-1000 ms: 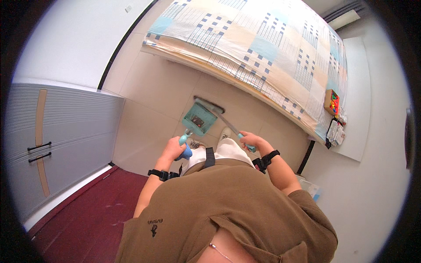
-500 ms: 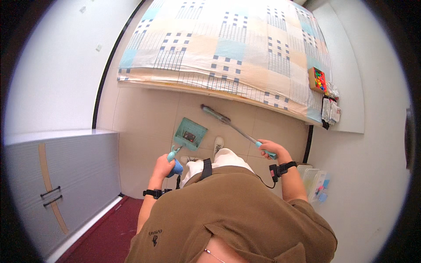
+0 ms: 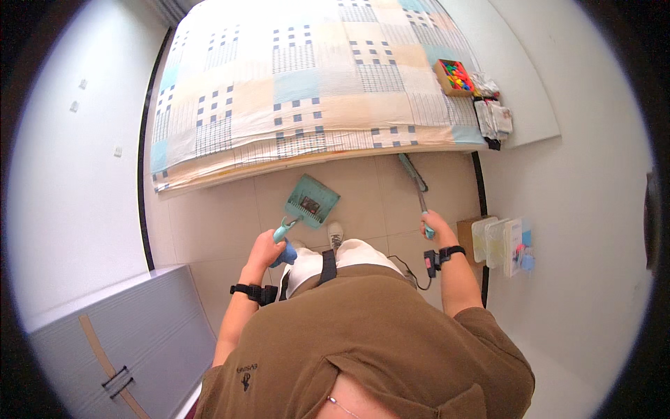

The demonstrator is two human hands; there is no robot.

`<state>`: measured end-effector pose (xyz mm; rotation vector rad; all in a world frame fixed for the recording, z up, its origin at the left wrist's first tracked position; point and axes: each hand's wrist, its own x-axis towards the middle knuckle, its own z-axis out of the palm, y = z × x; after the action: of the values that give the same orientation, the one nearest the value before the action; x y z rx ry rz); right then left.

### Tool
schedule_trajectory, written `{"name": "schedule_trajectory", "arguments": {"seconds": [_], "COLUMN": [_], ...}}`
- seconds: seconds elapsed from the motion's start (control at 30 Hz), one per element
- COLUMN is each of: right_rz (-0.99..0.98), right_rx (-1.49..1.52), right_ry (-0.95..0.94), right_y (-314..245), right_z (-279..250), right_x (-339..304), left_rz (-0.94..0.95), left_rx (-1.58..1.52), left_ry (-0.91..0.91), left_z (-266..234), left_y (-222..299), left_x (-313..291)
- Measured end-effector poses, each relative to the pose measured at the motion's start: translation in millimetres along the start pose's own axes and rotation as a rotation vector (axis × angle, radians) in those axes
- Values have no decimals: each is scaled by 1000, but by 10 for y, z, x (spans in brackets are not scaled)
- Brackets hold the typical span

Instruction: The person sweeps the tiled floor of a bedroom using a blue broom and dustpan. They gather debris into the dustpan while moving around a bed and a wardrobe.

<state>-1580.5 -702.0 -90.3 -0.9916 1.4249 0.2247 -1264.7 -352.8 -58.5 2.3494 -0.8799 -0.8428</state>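
My left hand (image 3: 264, 250) is closed round the pale teal handle of a dustpan (image 3: 308, 187). Dark debris (image 3: 309, 204) lies inside the pan, too small to make out. Something blue and soft-looking (image 3: 286, 253) shows beside the same hand; whether it is gripped as well I cannot tell. My right hand (image 3: 437, 227) grips a broom (image 3: 423, 199) by the teal end of its grey stick. The broom's teal head (image 3: 412, 172) points away from me, close to the lower edge of the bed (image 3: 293, 150).
A patterned sheet covers the bed, which bears a box of colourful small pieces (image 3: 455, 78) and some packets (image 3: 494, 120). Clear plastic containers (image 3: 488, 241) stand by the right wall. On the left is a grey cabinet (image 3: 139, 328). My shoe (image 3: 336, 234) is on the tiled floor (image 3: 359, 202).
The broom has swung to the right, its head now farther from the dustpan and nearer the bed's right end. The whole view has turned rightward. Both hands keep their holds.
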Motion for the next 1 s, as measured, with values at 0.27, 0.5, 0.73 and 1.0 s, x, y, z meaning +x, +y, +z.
{"name": "schedule_trajectory", "arguments": {"seconds": [0.27, 0.5, 0.73, 1.0], "right_rz": [-21, 65, 88, 81], "right_rx": [-316, 78, 283, 547], "right_ry": [-94, -237, -107, 248], "right_y": [603, 348, 808, 1008], "right_z": [456, 515, 301, 346], "right_x": [315, -704, -886, -947], "left_rz": [110, 237, 345, 360], "left_rx": [57, 50, 107, 126], "left_ry": [-167, -247, -304, -441], "left_z": [177, 279, 196, 189], "left_y": [478, 658, 745, 960], "left_x": [566, 891, 1175, 1483]}}
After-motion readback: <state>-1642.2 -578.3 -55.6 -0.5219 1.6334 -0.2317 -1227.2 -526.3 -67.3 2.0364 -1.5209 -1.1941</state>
